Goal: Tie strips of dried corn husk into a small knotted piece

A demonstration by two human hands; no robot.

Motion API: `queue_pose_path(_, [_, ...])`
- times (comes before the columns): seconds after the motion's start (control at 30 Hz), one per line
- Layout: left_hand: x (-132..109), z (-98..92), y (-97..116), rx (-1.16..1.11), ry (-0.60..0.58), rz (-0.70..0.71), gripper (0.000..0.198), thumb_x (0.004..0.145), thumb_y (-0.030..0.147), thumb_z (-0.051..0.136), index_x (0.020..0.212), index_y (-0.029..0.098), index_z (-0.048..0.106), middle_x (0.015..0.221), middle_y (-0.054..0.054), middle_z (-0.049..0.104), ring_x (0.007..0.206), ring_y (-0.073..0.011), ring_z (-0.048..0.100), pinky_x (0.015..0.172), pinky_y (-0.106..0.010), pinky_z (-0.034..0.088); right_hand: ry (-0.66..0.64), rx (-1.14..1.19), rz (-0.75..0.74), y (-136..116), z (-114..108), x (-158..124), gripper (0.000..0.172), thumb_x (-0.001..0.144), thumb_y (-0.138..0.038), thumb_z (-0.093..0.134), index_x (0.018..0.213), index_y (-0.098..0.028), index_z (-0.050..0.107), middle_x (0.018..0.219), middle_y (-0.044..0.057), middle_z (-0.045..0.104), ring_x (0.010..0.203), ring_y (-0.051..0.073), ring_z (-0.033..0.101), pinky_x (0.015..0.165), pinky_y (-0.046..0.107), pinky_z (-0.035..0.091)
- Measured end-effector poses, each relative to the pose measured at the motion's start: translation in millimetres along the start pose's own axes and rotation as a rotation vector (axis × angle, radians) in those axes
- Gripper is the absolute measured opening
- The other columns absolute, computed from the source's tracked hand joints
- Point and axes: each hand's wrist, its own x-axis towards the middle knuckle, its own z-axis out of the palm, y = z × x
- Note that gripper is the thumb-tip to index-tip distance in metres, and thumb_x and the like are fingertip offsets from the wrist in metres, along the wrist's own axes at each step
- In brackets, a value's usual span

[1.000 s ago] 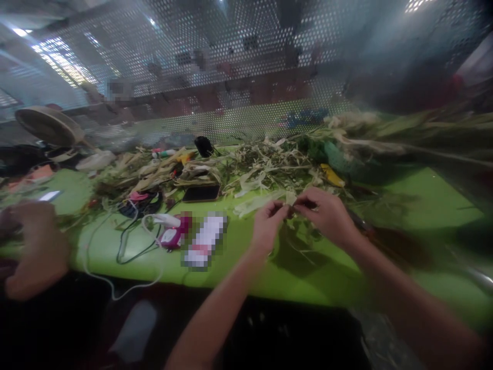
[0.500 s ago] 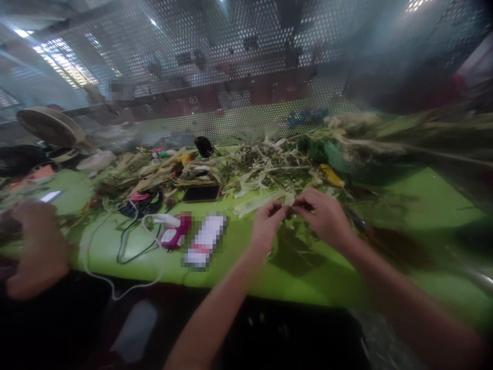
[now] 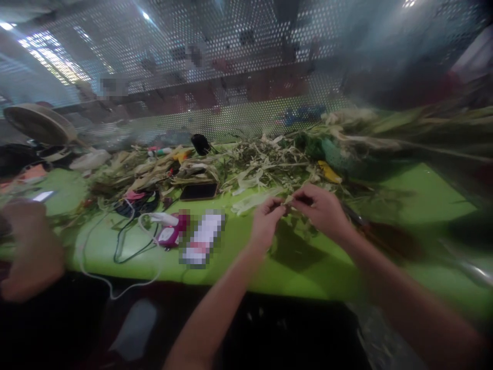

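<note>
My left hand [image 3: 265,221] and my right hand [image 3: 321,208] meet over the green tabletop [image 3: 231,270], thumbs and fingers pinched together. Between their fingertips is a small pale piece of husk [image 3: 288,199], partly hidden by the fingers. Just beyond my left hand lies a wide, pale husk strip [image 3: 252,201]. Behind both hands spreads a tangled heap of dry husks and thin stems [image 3: 269,162]. A yellow object [image 3: 329,172] rests at the heap's right edge.
Left of my hands lie a lit phone [image 3: 203,241], a dark phone [image 3: 199,191] and a purple device [image 3: 169,235] with cables. Another person's arm [image 3: 34,252] rests at far left. A green basket [image 3: 339,154] stands right of the heap. A perforated screen [image 3: 239,113] rises behind.
The view has shifted slightly, so things appear a little further left. My fingertips have turned a little around the pale husk piece, and less of it shows above them.
</note>
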Motion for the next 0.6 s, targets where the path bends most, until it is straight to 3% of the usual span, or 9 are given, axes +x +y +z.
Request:
queue_pose_path(0.3, [-1,0.2,3,-0.002,-0.021,-0.032,0.012,0.070,0.025,0.070,0.079,0.019,0.065,0.068,0.003,0.059,0.064,-0.0087,0.053,0.064,-0.022,0.041,-0.028,0.016,0.050,-2,-2,2,0.012,0.086,-0.031,0.063,0.084,-0.020,0.067,0.079,0.003,0.067,0.073,0.017,0.060,0.067,0.028,0.044])
queue_pose_path(0.47, [6,-11.8,4,0.005,0.077,-0.003,0.010,0.069,0.025,0.071,0.075,0.019,0.064,0.065,0.003,0.059,0.062,-0.0091,0.053,0.062,-0.022,0.041,-0.363,0.034,0.055,5,-35,3,0.031,0.086,-0.020,0.054,0.112,-0.027,0.070,0.109,0.002,0.072,0.097,0.021,0.066,0.083,0.033,0.049])
queue_pose_path(0.6, [12,-18.1,4,-0.070,0.096,0.039,0.011,0.068,0.025,0.072,0.075,0.019,0.065,0.068,0.003,0.062,0.064,-0.0089,0.055,0.066,-0.023,0.043,-0.584,-0.184,-0.012,12,-50,-3,0.046,0.074,-0.008,0.058,0.111,-0.032,0.072,0.112,-0.002,0.073,0.100,0.023,0.066,0.083,0.032,0.048])
